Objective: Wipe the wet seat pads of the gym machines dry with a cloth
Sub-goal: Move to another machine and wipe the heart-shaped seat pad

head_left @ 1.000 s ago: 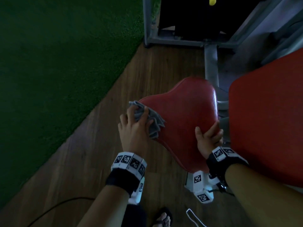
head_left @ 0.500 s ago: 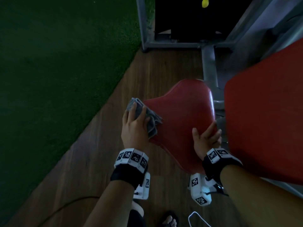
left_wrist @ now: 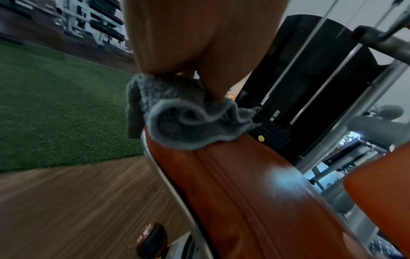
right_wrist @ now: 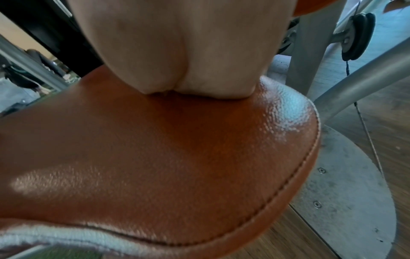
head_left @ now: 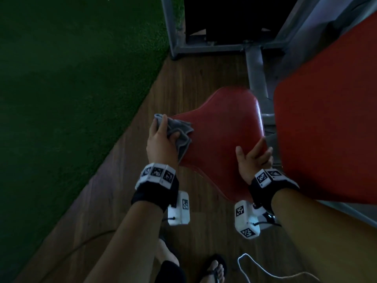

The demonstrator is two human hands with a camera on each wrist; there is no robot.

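- R hand (head_left: 254,158): fingertips go over the seat pad (head_left: 222,135) edge, out of sight; R wrist cam shows palm only.
- Cloth (head_left: 181,129): part hid under L hand (head_left: 161,144); covers pad's L corner.
- Back pad (head_left: 330,135): cut off by R edge, head view.
- Floor (left_wrist: 77,201): blurred in L wrist cam.

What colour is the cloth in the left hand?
The cloth is plain grey; the left wrist view shows it best.

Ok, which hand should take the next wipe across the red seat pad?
Left. The left hand holds the grey cloth against the left edge of the seat pad, so it can probably sweep straight across. The right hand has no cloth; it holds the pad's right edge, seemingly steadying it.
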